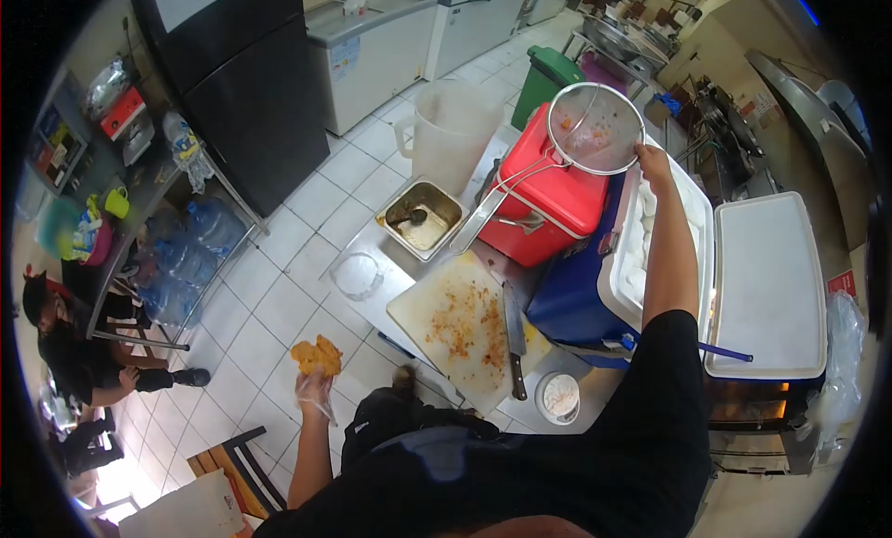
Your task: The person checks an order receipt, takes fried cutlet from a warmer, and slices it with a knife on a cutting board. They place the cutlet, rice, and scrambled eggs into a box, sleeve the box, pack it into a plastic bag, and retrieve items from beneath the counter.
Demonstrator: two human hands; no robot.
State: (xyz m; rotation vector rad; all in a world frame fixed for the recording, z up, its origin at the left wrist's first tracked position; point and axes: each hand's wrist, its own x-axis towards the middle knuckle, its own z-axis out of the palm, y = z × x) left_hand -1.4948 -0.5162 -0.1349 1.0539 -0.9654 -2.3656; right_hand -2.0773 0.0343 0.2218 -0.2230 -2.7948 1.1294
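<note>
Left hand (314, 386) at eight o'clock clutches golden food (317, 354); right hand (656, 162) at two pinches strainer (596, 129); crumbs (465, 326) on cutting board (418, 301) lie uncleared.

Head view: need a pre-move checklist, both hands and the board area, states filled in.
1. Strainer gripped: ok, right hand at its rim.
2. Strainer empty: not ok, orange bits in the mesh.
3. Left hand free: not ok, holding golden food.
4. Cutting board clean: not ok, crumbs scattered.
5. Knife clear of the board: not ok, lies along its edge.
6. White contents of the blue cooler identified: cannot tell.
</note>
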